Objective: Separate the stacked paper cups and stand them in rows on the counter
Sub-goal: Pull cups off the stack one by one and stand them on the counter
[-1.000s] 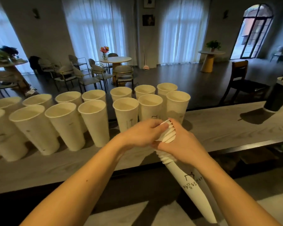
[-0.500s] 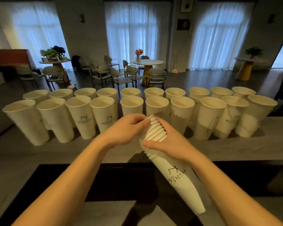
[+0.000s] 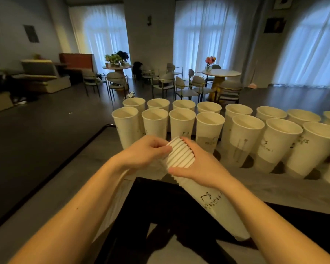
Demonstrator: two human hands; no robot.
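Note:
A stack of nested white paper cups lies tilted above the counter's near edge, rims pointing away from me. My right hand grips the stack just below its ribbed rims. My left hand pinches the topmost rim at the stack's open end. Behind my hands, several separated white cups stand upright in two rows on the grey counter, from the middle out past the right edge of the view.
The counter's left end lies just left of the first cup. Beyond the counter is a dim café floor with round tables, chairs and curtained windows. A dark opening sits under the stack.
My view has swung left, so the cup rows now sit right of centre and the counter's left end shows. Both hands keep their hold on the stack, which has risen slightly.

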